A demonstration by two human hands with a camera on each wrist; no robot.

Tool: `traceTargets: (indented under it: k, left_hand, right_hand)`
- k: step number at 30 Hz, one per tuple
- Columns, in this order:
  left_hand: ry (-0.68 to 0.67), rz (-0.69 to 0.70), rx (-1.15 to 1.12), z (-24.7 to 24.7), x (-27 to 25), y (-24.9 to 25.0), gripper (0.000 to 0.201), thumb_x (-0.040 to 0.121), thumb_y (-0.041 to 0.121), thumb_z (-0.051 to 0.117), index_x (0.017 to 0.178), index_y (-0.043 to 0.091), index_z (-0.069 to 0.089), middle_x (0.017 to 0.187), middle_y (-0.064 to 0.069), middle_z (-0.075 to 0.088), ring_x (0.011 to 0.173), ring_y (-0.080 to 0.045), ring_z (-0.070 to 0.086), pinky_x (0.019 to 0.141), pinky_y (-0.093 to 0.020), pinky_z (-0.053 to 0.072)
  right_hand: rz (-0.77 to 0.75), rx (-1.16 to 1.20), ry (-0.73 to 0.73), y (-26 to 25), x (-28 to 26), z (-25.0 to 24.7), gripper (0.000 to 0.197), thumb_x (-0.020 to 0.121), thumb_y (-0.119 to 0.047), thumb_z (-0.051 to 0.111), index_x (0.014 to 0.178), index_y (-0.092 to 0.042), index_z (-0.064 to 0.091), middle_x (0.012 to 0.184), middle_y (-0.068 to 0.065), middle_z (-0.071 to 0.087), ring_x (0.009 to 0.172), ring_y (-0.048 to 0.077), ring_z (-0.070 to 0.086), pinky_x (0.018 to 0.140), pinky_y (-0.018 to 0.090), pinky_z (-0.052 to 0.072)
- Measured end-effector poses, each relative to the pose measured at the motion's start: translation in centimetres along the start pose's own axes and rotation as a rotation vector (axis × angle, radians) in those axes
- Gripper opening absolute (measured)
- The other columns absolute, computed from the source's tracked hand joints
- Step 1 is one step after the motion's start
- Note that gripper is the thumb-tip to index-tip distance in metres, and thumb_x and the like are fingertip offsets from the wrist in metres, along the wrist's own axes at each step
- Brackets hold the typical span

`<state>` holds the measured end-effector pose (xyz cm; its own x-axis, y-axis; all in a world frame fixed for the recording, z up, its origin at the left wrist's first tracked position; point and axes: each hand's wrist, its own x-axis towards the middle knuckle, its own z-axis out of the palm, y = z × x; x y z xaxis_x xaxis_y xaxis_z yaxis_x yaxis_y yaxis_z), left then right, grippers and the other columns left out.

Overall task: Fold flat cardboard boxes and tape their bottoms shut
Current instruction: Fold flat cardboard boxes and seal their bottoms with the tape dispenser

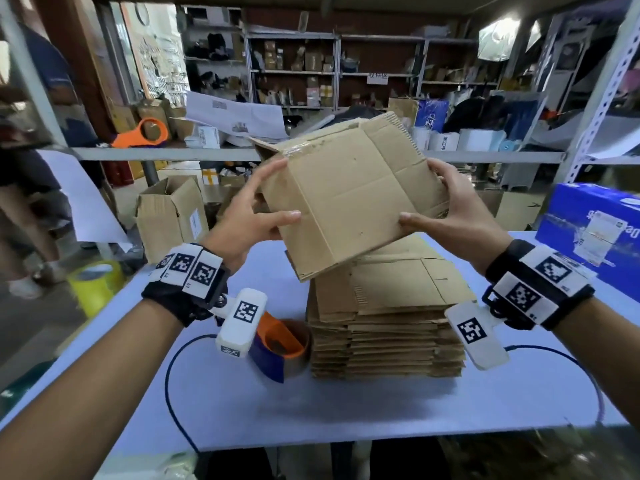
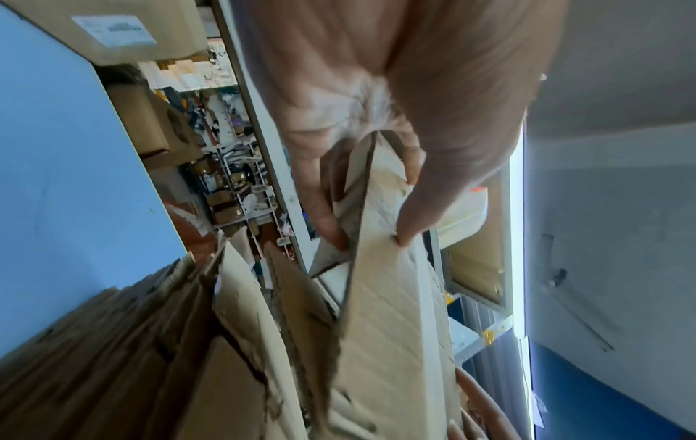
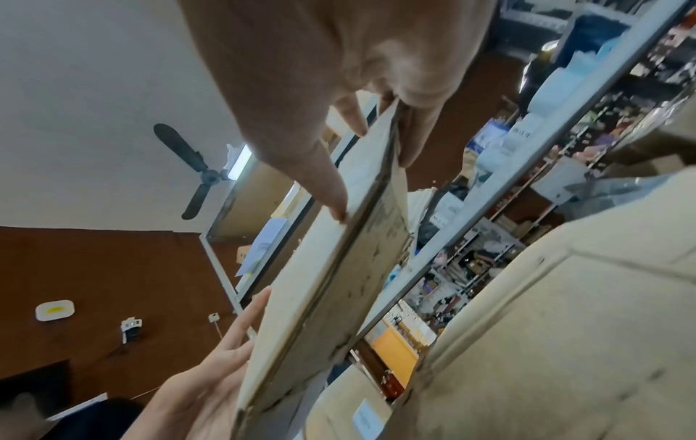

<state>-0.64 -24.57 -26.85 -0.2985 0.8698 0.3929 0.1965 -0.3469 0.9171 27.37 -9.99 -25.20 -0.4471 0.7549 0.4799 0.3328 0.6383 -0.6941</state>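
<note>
A flat cardboard box [image 1: 349, 199] is held tilted in the air above a stack of flat boxes [image 1: 388, 327] on the light blue table [image 1: 346, 410]. My left hand [image 1: 277, 192] grips its left edge, thumb on the top face and fingers behind. My right hand [image 1: 426, 195] grips the right edge the same way. In the left wrist view, thumb and fingers [image 2: 410, 226] pinch the cardboard [image 2: 391, 312]. The right wrist view shows that hand pinching the panel [image 3: 339, 282]. An orange and blue tape dispenser [image 1: 280, 344] lies left of the stack.
A blue printed carton [image 1: 595, 230] sits at the table's far right. An open carton [image 1: 173, 216] and a yellow tape roll [image 1: 93, 282] are beyond the left edge, where a person [image 1: 31, 188] stands. A shelf rail [image 1: 166, 154] carries another orange dispenser [image 1: 145, 133].
</note>
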Motion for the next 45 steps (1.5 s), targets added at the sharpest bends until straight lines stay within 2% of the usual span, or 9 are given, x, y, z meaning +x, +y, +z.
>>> traceTargets:
  k: [9,18,22,24,28,33,35,40,45]
  left_hand:
    - [0.142,-0.076,-0.016,-7.0,-4.4,0.0,0.093,0.081,0.016,0.081,0.145,0.059,0.03,0.145,0.011,0.05,0.123,-0.013,0.061,0.085,-0.046,0.06]
    - [0.338,-0.2,0.114,-13.1,-8.7,-3.5,0.068,0.072,-0.016,0.074,0.119,0.033,0.07,0.132,0.001,0.064,0.12,-0.021,0.063,0.089,-0.033,0.056]
    - [0.474,-0.361,0.226,-15.8,-11.3,-6.6,0.053,0.077,-0.016,0.068,0.115,0.021,0.07,0.125,-0.01,0.067,0.091,-0.014,0.067,0.068,-0.019,0.057]
    - [0.536,-0.489,0.295,-17.4,-12.7,-8.5,0.047,0.085,-0.005,0.068,0.127,0.015,0.062,0.128,-0.013,0.063,0.086,-0.014,0.064,0.063,-0.02,0.055]
    - [0.321,-0.707,0.516,-18.5,-14.2,-10.3,0.059,0.087,0.012,0.075,0.14,0.014,0.05,0.135,-0.013,0.06,0.114,-0.026,0.059,0.095,-0.037,0.05]
    - [0.3,-0.466,1.046,-13.2,-12.3,-7.1,0.083,0.074,0.042,0.08,0.146,0.024,0.042,0.154,-0.011,0.036,0.142,-0.03,0.035,0.115,-0.038,0.032]
    - [0.255,-0.32,0.787,-7.6,-10.8,-5.5,0.07,0.086,0.04,0.074,0.146,0.022,0.044,0.148,-0.004,0.044,0.138,-0.019,0.041,0.113,-0.033,0.034]
    - [0.146,-0.552,0.067,3.5,-8.0,-4.9,0.079,0.088,0.061,0.063,0.152,0.025,0.034,0.152,-0.001,0.041,0.136,-0.021,0.045,0.113,-0.043,0.041]
    - [0.065,-0.633,-0.161,7.4,-6.5,-7.7,0.043,0.095,0.038,0.063,0.131,0.016,0.059,0.131,-0.005,0.067,0.104,-0.012,0.068,0.077,-0.025,0.053]
  right_hand:
    - [-0.006,0.287,-0.273,-4.0,-0.7,7.3,0.076,0.09,-0.002,0.073,0.152,-0.019,0.032,0.125,0.002,0.06,0.117,0.017,0.063,0.088,0.024,0.056]
    - [-0.086,-0.114,-0.642,-6.8,-1.8,11.8,0.064,0.097,-0.034,0.068,0.154,-0.026,0.04,0.159,-0.004,0.039,0.145,0.013,0.036,0.116,0.03,0.033]
    - [-0.125,-0.276,-0.466,-6.0,-2.4,9.6,0.058,0.095,-0.046,0.066,0.148,-0.029,0.049,0.135,-0.014,0.05,0.113,-0.009,0.04,0.085,-0.005,0.028]
    - [-0.059,-0.254,-0.368,-4.6,-2.8,8.0,0.059,0.093,-0.047,0.068,0.145,-0.027,0.052,0.136,-0.008,0.054,0.118,0.002,0.045,0.084,0.006,0.03]
    - [0.151,-0.188,-0.268,-0.4,-3.8,5.7,0.066,0.09,-0.044,0.072,0.147,-0.018,0.049,0.152,0.004,0.048,0.141,0.02,0.042,0.108,0.033,0.034]
    - [0.332,-0.099,-0.076,5.0,-5.8,4.7,0.078,0.089,-0.051,0.071,0.153,-0.022,0.039,0.158,0.009,0.039,0.146,0.028,0.036,0.118,0.048,0.032]
    - [0.395,0.015,0.01,6.5,-6.5,4.5,0.079,0.089,-0.054,0.071,0.153,-0.024,0.036,0.157,0.008,0.038,0.142,0.027,0.04,0.116,0.048,0.036]
    - [0.545,0.324,0.139,8.3,-8.2,3.8,0.073,0.09,-0.055,0.068,0.149,-0.023,0.041,0.141,-0.005,0.049,0.108,0.012,0.054,0.074,0.025,0.039]
    - [0.709,0.548,0.043,10.5,-11.3,3.5,0.023,0.09,-0.059,0.061,0.081,-0.041,0.073,0.078,-0.017,0.068,0.078,0.012,0.06,0.064,0.031,0.042]
